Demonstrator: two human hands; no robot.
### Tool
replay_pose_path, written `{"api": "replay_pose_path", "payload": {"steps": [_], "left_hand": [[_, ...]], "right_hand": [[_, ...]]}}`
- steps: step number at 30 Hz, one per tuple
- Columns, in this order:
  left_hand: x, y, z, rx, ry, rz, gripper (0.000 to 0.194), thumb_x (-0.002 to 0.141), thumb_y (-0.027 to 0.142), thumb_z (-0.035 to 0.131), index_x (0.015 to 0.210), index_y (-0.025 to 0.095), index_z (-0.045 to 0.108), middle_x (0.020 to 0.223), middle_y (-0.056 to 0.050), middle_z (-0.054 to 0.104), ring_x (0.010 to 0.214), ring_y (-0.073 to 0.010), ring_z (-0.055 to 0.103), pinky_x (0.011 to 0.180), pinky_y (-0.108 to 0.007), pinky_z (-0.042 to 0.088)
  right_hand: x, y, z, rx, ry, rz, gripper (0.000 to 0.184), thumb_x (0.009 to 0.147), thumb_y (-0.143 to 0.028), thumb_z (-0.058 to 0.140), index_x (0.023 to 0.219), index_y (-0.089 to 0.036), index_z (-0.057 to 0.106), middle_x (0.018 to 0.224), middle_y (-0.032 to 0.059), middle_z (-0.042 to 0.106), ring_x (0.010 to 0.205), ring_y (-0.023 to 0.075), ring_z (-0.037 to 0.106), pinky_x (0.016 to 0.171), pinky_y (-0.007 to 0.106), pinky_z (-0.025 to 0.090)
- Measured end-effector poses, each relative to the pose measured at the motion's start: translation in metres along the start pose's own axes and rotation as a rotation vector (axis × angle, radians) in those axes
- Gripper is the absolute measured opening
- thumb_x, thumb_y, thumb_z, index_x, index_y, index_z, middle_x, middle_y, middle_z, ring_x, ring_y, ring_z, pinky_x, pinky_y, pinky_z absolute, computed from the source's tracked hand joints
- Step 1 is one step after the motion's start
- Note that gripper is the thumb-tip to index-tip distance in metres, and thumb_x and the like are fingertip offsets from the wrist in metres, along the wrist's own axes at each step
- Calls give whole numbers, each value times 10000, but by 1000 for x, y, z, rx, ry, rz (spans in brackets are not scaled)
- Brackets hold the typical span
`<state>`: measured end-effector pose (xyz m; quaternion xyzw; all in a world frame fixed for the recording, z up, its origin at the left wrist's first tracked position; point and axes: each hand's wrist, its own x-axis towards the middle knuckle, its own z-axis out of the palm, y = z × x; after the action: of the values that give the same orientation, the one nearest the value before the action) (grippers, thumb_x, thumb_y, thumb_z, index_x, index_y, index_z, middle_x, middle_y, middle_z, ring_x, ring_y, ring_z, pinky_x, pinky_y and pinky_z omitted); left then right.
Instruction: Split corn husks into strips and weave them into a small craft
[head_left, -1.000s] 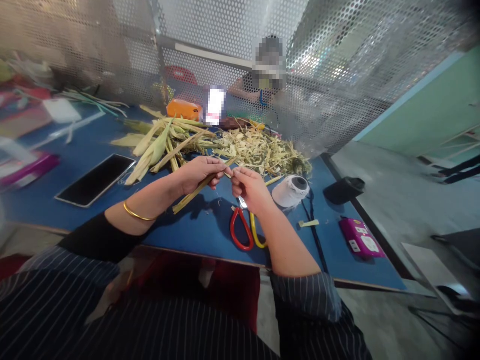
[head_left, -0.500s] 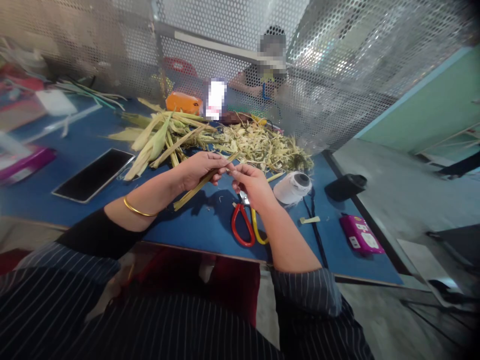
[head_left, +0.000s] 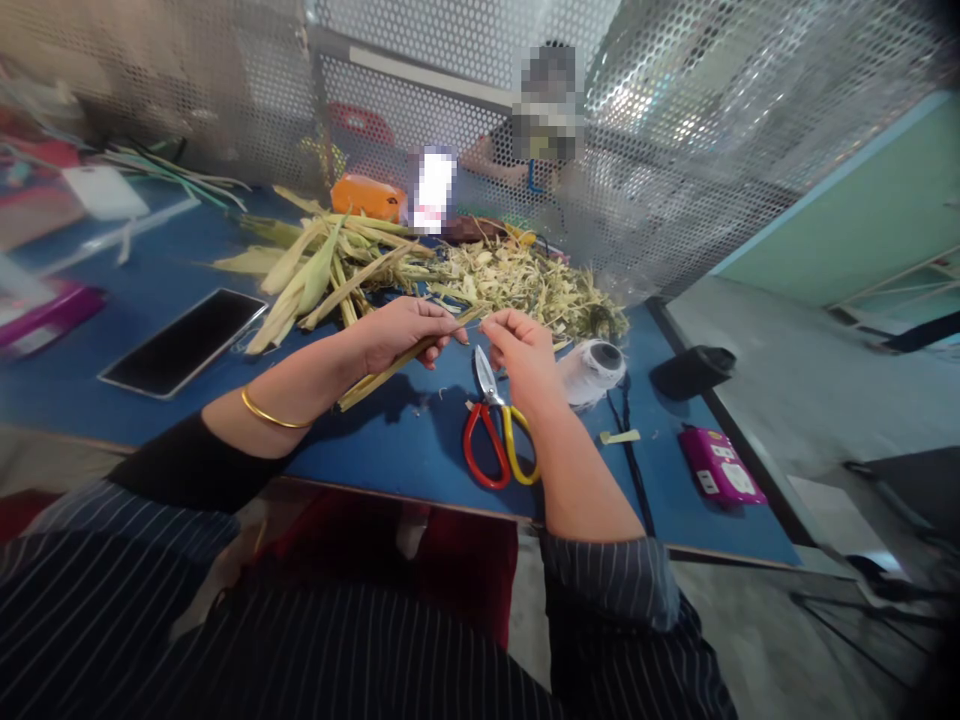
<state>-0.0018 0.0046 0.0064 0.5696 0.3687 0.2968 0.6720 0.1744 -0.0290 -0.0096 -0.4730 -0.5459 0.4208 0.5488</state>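
My left hand [head_left: 411, 333] is closed round a folded strip of dried corn husk [head_left: 386, 374], which slants down to the left below the palm. Just right of it, my right hand [head_left: 520, 350] has thumb and forefinger pinched together near the husk's upper end. What lies in that pinch is too thin to make out. Below the right hand, scissors [head_left: 491, 398] with one red and one yellow handle lie on the blue table. A white thread cone [head_left: 595, 372] sits beside the right wrist.
Corn husks [head_left: 311, 270] and a heap of shredded husk [head_left: 525, 285] lie along the back. A dark phone [head_left: 184, 342] is at left. Black cone [head_left: 694, 372] and purple packet [head_left: 722, 466] are at right. Behind a perforated metal screen [head_left: 442, 120] sits another person.
My right hand has moved a little to the right, away from the left, opening a gap between them. The scissor blades now show more fully. My left hand still holds the husk.
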Motion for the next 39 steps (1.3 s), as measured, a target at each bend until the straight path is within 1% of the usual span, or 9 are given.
{"api": "replay_pose_path", "payload": {"steps": [4,7,13,19,23,25,35,37,39], "left_hand": [[-1,0,1,52,-10,14,169,889,200,555,796,108,663,585,28,484,444,-54,472,458,-199,448],[-1,0,2,102,2,47,179,888,193,543,779,107,654,587,24,470,451,-58,467,452,-197,441],[-2,1,3,227,47,87,159,865,194,568,752,122,654,586,20,479,456,-56,458,460,-187,426],[-1,1,1,426,77,109,207,875,199,517,746,122,659,496,22,480,417,-78,450,454,-203,409],[-1,-1,-2,612,34,177,198,844,225,543,756,125,689,474,16,511,421,-85,481,449,-192,372],[-2,0,-3,659,8,194,197,829,235,553,764,126,704,483,10,532,435,-90,499,457,-190,368],[-8,4,-4,767,-155,255,234,836,245,534,852,139,742,551,4,555,505,-94,522,512,-184,386],[-7,4,-3,771,-188,301,220,836,241,536,830,145,734,569,6,557,509,-89,519,523,-184,392],[-6,4,-3,765,-168,376,210,839,242,535,805,147,720,573,9,556,507,-86,512,532,-188,393]], "right_hand": [[2,3,-2,-39,67,-40,131,766,-293,630,684,-201,583,495,-70,378,443,67,313,446,231,247],[4,5,-4,-66,121,-91,131,770,-278,614,675,-201,568,529,-61,388,470,74,327,466,236,272],[7,10,-9,-143,172,-181,160,831,-345,554,733,-219,542,571,-56,365,486,87,310,482,244,284],[4,5,-14,-243,232,-312,182,877,-369,499,762,-229,515,612,-39,372,532,104,354,517,254,307],[1,0,-14,-270,241,-342,182,880,-355,505,750,-227,507,622,-32,384,548,108,366,528,262,301],[0,-1,-14,-288,236,-337,189,883,-358,503,746,-227,501,624,-30,388,553,110,369,532,263,303],[1,-1,-13,-334,228,-335,182,887,-324,501,736,-223,501,627,-33,408,557,110,384,541,262,314],[4,2,-15,-343,237,-337,179,886,-314,503,733,-220,503,622,-38,403,556,108,383,550,261,315],[8,7,-17,-369,273,-324,178,878,-300,505,722,-215,508,607,-44,395,558,109,383,559,262,313]]}}
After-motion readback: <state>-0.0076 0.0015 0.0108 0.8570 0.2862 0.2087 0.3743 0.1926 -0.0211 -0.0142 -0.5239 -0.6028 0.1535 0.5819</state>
